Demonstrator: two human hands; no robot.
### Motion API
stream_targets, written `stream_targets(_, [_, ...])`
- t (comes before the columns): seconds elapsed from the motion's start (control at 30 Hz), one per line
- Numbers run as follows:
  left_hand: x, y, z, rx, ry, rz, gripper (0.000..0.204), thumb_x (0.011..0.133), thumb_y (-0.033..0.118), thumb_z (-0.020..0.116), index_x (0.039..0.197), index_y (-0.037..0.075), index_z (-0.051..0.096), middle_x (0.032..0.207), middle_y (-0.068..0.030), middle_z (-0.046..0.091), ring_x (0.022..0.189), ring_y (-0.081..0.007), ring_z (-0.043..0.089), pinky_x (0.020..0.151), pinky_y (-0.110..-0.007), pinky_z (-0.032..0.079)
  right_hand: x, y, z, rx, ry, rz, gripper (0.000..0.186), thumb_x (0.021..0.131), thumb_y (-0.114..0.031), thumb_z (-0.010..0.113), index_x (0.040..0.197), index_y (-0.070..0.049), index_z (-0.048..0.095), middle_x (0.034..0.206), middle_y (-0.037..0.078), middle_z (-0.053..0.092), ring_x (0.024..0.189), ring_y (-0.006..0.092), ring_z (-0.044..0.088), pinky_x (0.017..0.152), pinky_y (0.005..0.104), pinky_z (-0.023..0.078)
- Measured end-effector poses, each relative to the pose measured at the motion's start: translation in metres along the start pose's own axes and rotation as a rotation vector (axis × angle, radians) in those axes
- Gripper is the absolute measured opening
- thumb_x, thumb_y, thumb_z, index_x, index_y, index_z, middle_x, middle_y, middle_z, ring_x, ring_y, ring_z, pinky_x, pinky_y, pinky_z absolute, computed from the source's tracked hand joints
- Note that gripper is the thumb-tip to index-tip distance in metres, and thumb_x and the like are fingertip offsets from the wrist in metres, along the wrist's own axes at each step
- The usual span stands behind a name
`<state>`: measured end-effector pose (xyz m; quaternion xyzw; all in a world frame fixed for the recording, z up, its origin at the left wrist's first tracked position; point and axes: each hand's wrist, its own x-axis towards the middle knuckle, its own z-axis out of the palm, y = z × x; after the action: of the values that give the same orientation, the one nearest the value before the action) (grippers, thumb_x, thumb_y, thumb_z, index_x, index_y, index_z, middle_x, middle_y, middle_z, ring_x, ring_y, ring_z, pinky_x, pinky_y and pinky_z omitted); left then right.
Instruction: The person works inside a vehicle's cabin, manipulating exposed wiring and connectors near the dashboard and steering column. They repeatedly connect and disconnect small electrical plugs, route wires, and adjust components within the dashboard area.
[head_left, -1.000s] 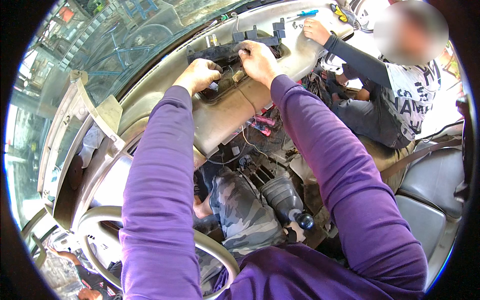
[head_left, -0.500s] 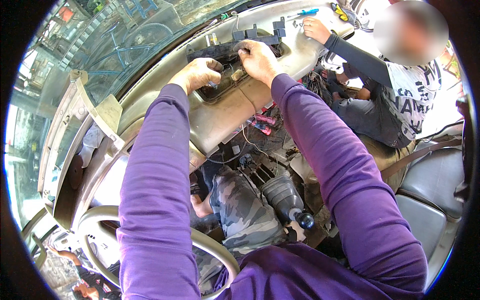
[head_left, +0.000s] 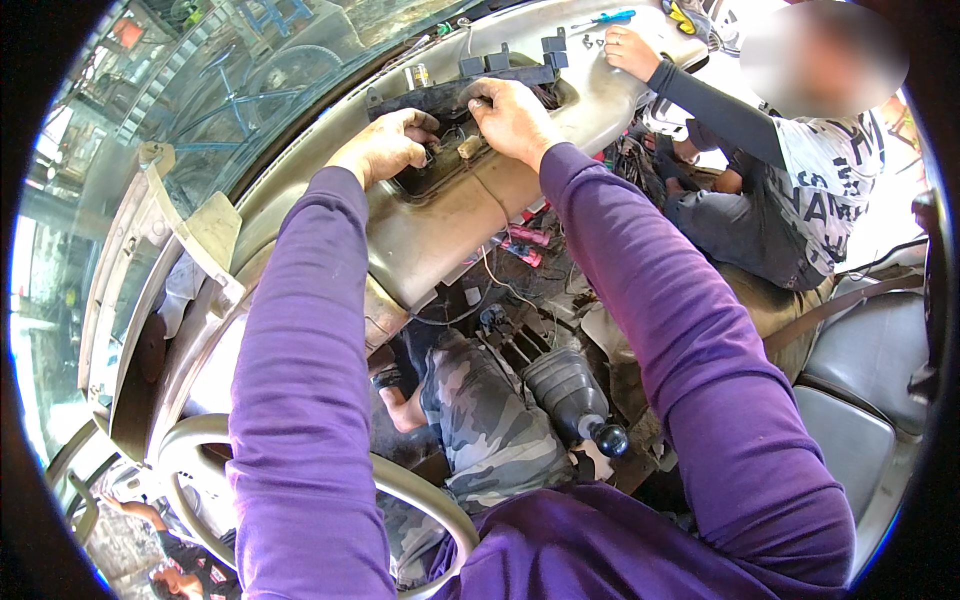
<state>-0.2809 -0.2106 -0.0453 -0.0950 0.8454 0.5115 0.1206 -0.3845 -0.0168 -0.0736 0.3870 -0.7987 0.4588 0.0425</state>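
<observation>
A black plastic bracket (head_left: 415, 98) with square upright tabs is tilted up at the far side of an opening (head_left: 425, 187) in the beige dashboard (head_left: 430, 245). My right hand (head_left: 518, 120) is closed on the bracket's near edge, thumb and fingers bent over it. Over the opening's left part, my left hand (head_left: 385, 145) is closed, thumb against curled fingers; whatever lies between them is too small or hidden to make out. Between my hands a tan block-shaped connector (head_left: 469, 148) sits in the opening near thin wires.
A co-worker's hand (head_left: 632, 52) rests on the dashboard's right end, near a blue screwdriver (head_left: 603, 19). Below are a gear lever (head_left: 609, 440), loose wiring and a person's camouflage-clad leg (head_left: 490, 420). The steering wheel (head_left: 430, 497) is beneath my left arm.
My left hand has shifted slightly left, and its fingers have bent differently over the opening. My right hand stays at the bracket.
</observation>
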Motion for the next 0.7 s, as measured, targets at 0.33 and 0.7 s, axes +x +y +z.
stream_targets(0.33, [0.001, 0.004, 0.002, -0.005, 0.026, 0.012, 0.067, 0.067, 0.001, 0.059, 0.134, 0.001, 0.058, 0.125, -0.0115, 0.068, 0.117, -0.0209, 0.058, 0.103, -0.031, 0.043, 0.002, 0.008, 0.005, -0.116, -0.205, -0.166, 0.024, 0.087, -0.019, 0.065, 0.107, -0.013, 0.077, 0.109, 0.017, 0.073, 0.102, 0.0352, 0.068, 0.094, 0.0424, 0.053])
stream_targets(0.7, [-0.003, 0.014, 0.009, 0.007, 0.068, 0.001, 0.059, 0.070, 0.001, 0.060, 0.129, 0.000, 0.062, 0.123, -0.0112, 0.069, 0.114, -0.0197, 0.062, 0.101, -0.029, 0.045, 0.003, 0.005, 0.004, -0.190, -0.347, -0.045, 0.024, 0.087, -0.018, 0.069, 0.109, -0.009, 0.076, 0.102, 0.017, 0.073, 0.096, 0.0358, 0.070, 0.088, 0.0422, 0.054])
